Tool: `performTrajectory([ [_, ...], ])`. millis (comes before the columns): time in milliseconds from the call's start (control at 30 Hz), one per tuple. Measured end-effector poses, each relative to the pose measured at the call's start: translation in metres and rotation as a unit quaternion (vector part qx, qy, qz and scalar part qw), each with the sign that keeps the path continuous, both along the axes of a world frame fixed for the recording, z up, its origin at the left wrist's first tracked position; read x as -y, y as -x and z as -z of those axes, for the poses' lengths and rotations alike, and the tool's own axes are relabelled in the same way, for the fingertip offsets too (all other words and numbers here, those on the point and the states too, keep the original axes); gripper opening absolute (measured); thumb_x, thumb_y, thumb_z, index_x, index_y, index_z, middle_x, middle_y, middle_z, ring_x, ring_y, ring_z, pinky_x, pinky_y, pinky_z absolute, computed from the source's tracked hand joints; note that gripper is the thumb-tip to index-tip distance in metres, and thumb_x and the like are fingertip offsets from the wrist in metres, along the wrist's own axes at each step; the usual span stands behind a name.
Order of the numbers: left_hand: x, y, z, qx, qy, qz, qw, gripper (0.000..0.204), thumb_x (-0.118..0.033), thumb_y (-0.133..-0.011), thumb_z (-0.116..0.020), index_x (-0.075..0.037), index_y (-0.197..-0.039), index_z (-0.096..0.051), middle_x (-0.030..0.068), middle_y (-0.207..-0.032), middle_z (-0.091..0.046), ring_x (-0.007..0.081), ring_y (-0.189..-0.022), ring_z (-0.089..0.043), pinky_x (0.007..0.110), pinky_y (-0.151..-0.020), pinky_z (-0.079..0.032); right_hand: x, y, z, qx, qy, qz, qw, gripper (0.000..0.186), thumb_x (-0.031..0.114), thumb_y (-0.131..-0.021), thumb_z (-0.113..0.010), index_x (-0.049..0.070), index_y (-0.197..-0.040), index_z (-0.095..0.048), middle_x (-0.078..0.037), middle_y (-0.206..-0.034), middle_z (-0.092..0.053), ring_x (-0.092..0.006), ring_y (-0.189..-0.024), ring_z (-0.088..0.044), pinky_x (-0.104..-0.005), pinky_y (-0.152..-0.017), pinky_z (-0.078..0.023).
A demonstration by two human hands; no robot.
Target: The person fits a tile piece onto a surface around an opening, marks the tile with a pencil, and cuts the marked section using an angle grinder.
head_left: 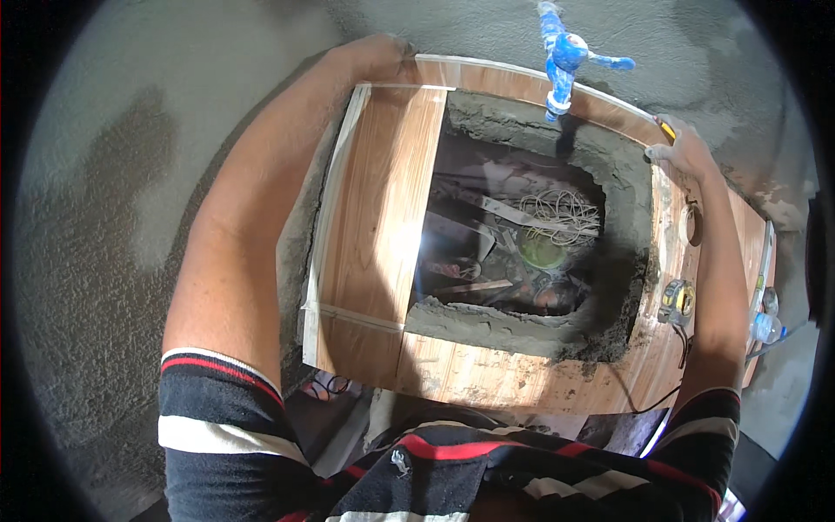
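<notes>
A long wood-patterned strip with a pale edge spans the back of a cement-edged rectangular opening. My left hand grips the strip's left end, fingertips partly hidden. My right hand closes at its right end beside a narrow yellow-and-black tool, which it seems to hold. Matching panels lie left, front and right of the opening. A yellow tape measure rests on the right side, near a round hole.
A plaster-smeared blue tap juts from the grey wall over the opening. Inside lie coiled cord, scraps and a green round object. A plastic bottle and a level-like bar are at far right.
</notes>
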State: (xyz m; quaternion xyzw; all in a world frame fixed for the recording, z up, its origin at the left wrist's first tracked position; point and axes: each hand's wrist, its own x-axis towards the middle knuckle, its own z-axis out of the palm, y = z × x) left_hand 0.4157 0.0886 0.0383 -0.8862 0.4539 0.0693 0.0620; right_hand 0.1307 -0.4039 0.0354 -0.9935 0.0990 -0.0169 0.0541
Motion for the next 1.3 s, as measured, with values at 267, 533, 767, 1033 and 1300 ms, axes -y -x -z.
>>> performTrajectory([
  [267,-0.015,-0.005,0.006,-0.061,0.048,-0.057,0.995,0.049,-0.036,-0.093,-0.073,-0.005,-0.13,-0.07,0.022,-0.124,-0.073,0.0404,-0.117,-0.069,0.051,-0.1,-0.054,0.02,-0.022,0.021,-0.099,0.027,0.067,0.992,0.047,0.035,-0.089,-0.078,0.005,-0.124,-0.07,-0.026,-0.118,-0.073,-0.0437,-0.108,-0.07,-0.0516,-0.096,-0.054],
  [533,0.052,0.024,0.015,-0.068,0.195,0.075,0.975,0.043,-0.018,-0.092,-0.07,-0.004,-0.133,-0.066,0.0246,-0.113,-0.074,0.0423,-0.106,-0.071,0.049,-0.091,-0.056,0.03,-0.016,0.012,-0.111,0.027,0.032,0.993,0.041,0.034,-0.092,-0.079,0.003,-0.117,-0.071,-0.025,-0.109,-0.075,-0.0455,-0.103,-0.07,-0.0522,-0.091,-0.055],
  [767,0.088,-0.009,0.04,-0.145,0.077,0.009,0.986,0.03,-0.019,-0.097,-0.066,-0.003,-0.122,-0.065,0.0271,-0.112,-0.07,0.0453,-0.103,-0.066,0.053,-0.09,-0.051,0.03,-0.028,0.005,-0.152,0.051,0.044,0.986,0.047,0.035,-0.088,-0.081,0.002,-0.119,-0.069,-0.026,-0.113,-0.074,-0.045,-0.106,-0.07,-0.0517,-0.093,-0.055],
  [1033,0.09,0.014,0.032,-0.099,0.097,0.081,0.987,0.02,-0.013,-0.1,-0.059,-0.001,-0.114,-0.062,0.0253,-0.103,-0.067,0.0425,-0.088,-0.061,0.052,-0.08,-0.051,0.026,-0.008,0.009,-0.08,0.005,0.028,0.996,0.066,0.044,-0.084,-0.08,0.009,-0.138,-0.064,-0.026,-0.122,-0.071,-0.0453,-0.115,-0.067,-0.0511,-0.098,-0.053],
  [1300,0.083,0.007,0.045,-0.266,0.194,-0.046,0.943,0.031,-0.014,-0.102,-0.062,0.003,-0.127,-0.062,0.0253,-0.105,-0.071,0.0322,-0.089,-0.067,0.048,-0.084,-0.054,0.025,-0.008,0.007,-0.056,0.016,0.058,0.997,0.036,0.03,-0.087,-0.077,0.011,-0.117,-0.073,-0.02,-0.108,-0.075,-0.0411,-0.101,-0.071,-0.0501,-0.089,-0.055],
])
